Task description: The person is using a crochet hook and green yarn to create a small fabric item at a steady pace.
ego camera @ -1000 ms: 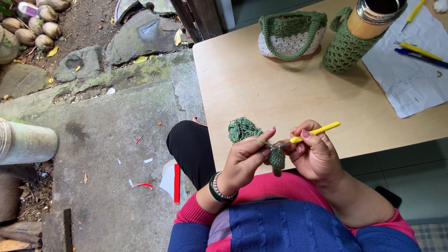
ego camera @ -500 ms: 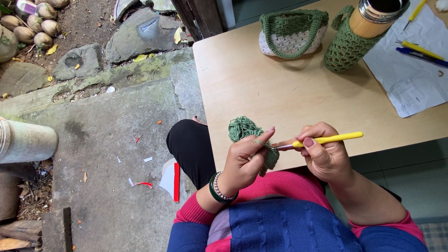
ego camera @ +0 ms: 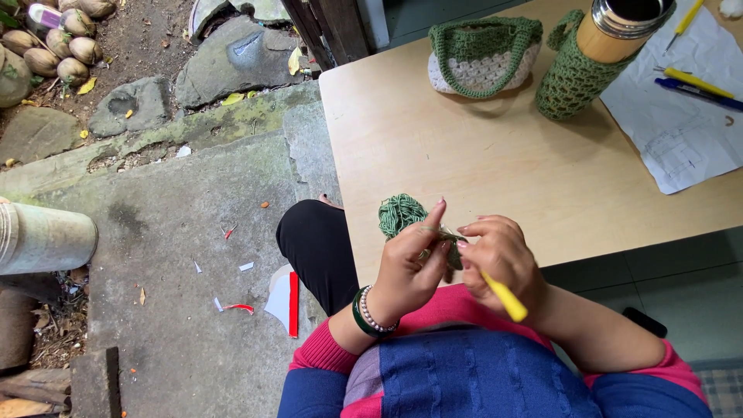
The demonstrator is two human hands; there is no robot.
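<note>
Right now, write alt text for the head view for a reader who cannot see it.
Two hands work green yarn at the near edge of a wooden table: the left hand pinches the yarn, the right hand holds a yellow crochet hook. Farther back stand a small green and white bag, a bottle in green netting, and paper with pens.

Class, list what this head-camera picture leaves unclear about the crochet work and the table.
- Crochet hook tip: hidden behind right hand fingers.
- Green crochet piece: partly covered by left hand; shape unclear.
- Flask in green crochet sleeve: top cut off by frame edge.
- Paper drawing: too small.
</note>
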